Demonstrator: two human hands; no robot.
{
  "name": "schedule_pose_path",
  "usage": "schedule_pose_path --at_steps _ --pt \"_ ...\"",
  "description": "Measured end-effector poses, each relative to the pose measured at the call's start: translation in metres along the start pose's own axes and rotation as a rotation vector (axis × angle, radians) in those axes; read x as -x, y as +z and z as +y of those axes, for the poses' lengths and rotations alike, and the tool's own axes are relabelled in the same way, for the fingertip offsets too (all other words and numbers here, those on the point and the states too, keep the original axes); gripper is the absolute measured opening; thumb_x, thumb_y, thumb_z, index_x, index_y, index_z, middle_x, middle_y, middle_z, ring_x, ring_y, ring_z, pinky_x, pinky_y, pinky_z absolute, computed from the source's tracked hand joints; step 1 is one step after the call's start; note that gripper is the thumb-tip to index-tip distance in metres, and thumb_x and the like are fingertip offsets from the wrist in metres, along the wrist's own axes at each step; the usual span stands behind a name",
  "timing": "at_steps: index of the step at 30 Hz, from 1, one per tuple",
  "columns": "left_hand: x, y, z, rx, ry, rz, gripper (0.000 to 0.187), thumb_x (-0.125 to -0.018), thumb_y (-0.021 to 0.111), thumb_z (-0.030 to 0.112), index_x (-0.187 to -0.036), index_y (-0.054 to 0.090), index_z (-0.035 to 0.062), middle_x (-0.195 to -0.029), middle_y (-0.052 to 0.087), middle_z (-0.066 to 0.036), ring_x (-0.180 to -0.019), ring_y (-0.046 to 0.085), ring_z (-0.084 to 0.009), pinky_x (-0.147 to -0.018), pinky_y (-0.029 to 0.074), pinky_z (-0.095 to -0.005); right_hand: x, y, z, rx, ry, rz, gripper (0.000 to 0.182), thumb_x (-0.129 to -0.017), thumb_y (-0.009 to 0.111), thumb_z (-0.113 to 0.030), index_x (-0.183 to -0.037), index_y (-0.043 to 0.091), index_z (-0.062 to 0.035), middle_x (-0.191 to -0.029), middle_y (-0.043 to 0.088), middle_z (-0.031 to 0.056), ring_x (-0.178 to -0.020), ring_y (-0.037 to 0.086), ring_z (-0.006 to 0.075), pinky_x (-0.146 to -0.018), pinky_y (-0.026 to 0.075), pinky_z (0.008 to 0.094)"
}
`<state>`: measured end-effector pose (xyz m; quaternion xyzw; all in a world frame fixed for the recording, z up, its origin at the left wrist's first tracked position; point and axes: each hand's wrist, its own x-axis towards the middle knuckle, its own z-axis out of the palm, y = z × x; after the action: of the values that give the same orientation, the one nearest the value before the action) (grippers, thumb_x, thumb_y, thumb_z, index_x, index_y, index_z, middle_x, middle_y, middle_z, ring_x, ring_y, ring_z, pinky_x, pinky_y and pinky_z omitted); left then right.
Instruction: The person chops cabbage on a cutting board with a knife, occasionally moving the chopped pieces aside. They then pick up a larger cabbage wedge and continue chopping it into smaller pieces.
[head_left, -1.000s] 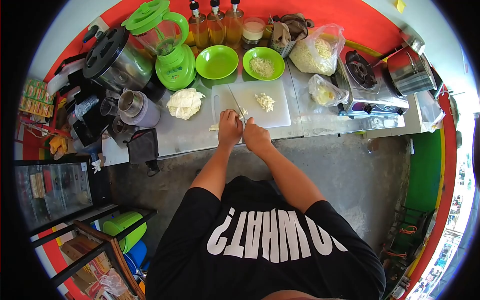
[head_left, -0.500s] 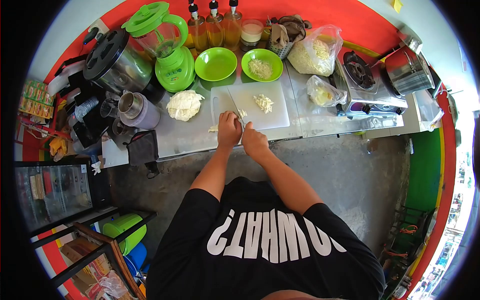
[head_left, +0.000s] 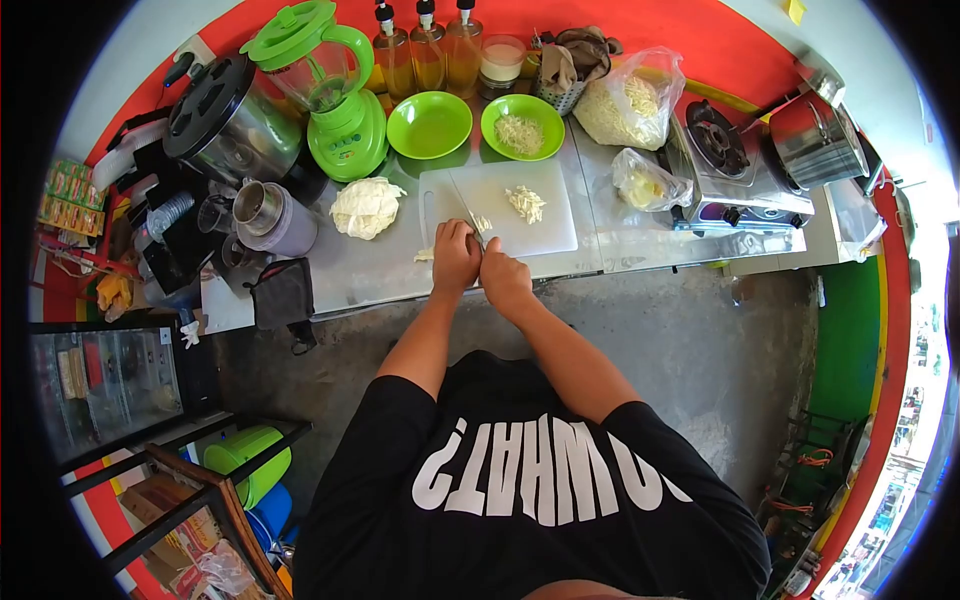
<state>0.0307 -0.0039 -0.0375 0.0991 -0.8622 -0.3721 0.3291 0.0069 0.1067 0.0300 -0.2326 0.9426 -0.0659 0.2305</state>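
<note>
Right hand (head_left: 506, 276) closed round the knife (head_left: 469, 211), handle hidden in the fist. Blade angles over the white cutting board (head_left: 548, 228), lower end by the fingers. Left hand (head_left: 456, 257) curled in at the board's near edge; can't tell what's under it. Pale strips (head_left: 525, 204) piled on the board, right of the blade. Small bag (head_left: 650, 184): contents unclear. Blender (head_left: 345, 130) lid cut off up top.
</note>
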Motion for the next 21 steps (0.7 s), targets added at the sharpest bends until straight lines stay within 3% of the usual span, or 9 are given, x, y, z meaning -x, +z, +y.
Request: schedule_pose_path --at_steps 4,7,9,16,19,21 --pt "0.000 -0.001 0.000 0.005 0.012 -0.001 0.012 -0.080 0.058 -0.006 -0.090 0.058 0.0002 -0.095 0.061 -0.016 -0.094 0.055 -0.0397 -0.081 0.047 -0.0489 0.000 -0.011 0.004 -0.004 -0.071 -0.011 0.036 -0.096 0.060 -0.010 -0.124 0.043 0.0055 -0.101 0.074 0.0258 -0.096 0.076 0.0376 -0.081 0.061 0.0455" --pt "0.000 -0.001 0.000 0.004 -0.004 -0.028 0.012 -0.081 0.057 -0.006 -0.091 0.057 0.0001 -0.096 0.061 -0.016 -0.094 0.055 -0.0400 -0.082 0.047 -0.0491 0.006 -0.004 0.005 0.028 -0.116 0.019 0.032 -0.097 0.058 -0.010 -0.122 0.044 0.0046 -0.098 0.075 0.0251 -0.093 0.076 0.0373 -0.079 0.062 0.0456" --pt "0.001 0.000 0.000 0.003 -0.004 -0.019 0.011 -0.081 0.057 -0.005 -0.091 0.057 0.0002 -0.095 0.061 -0.016 -0.094 0.055 -0.0401 -0.081 0.047 -0.0491 0.005 0.006 0.003 0.045 -0.041 0.058 0.029 -0.097 0.060 -0.013 -0.117 0.045 0.0017 -0.093 0.077 0.0176 -0.085 0.078 0.0332 -0.075 0.062 0.0402" --pt "-0.001 -0.002 0.000 -0.005 0.022 -0.026 0.009 -0.083 0.056 -0.004 -0.091 0.057 0.0005 -0.096 0.061 -0.016 -0.095 0.055 -0.0405 -0.083 0.046 -0.0495 -0.004 0.011 0.014 0.045 -0.087 0.078 0.032 -0.097 0.058 -0.012 -0.122 0.045 0.0037 -0.094 0.076 0.0186 -0.086 0.077 0.0345 -0.075 0.062 0.0416" --pt "0.000 -0.004 -0.002 0.000 0.060 -0.045 0.008 -0.085 0.056 -0.004 -0.091 0.057 0.0006 -0.097 0.060 -0.017 -0.095 0.055 -0.0410 -0.083 0.047 -0.0495 0.002 0.013 0.026 -0.032 -0.034 0.110 0.032 -0.097 0.056 -0.011 -0.124 0.045 0.0028 -0.100 0.075 0.0222 -0.092 0.076 0.0374 -0.080 0.062 0.0453" --pt "-0.001 -0.006 0.000 -0.017 0.050 -0.087 0.008 -0.087 0.059 -0.002 -0.094 0.060 0.0022 -0.100 0.062 -0.014 -0.100 0.056 -0.0379 -0.086 0.046 -0.0485 0.006 0.009 0.038 -0.157 0.053 0.092 0.025 -0.100 0.047 -0.012 -0.121 0.047 0.0014 -0.105 0.072 0.0306 -0.101 0.072 0.0463 -0.088 0.058 0.0528"
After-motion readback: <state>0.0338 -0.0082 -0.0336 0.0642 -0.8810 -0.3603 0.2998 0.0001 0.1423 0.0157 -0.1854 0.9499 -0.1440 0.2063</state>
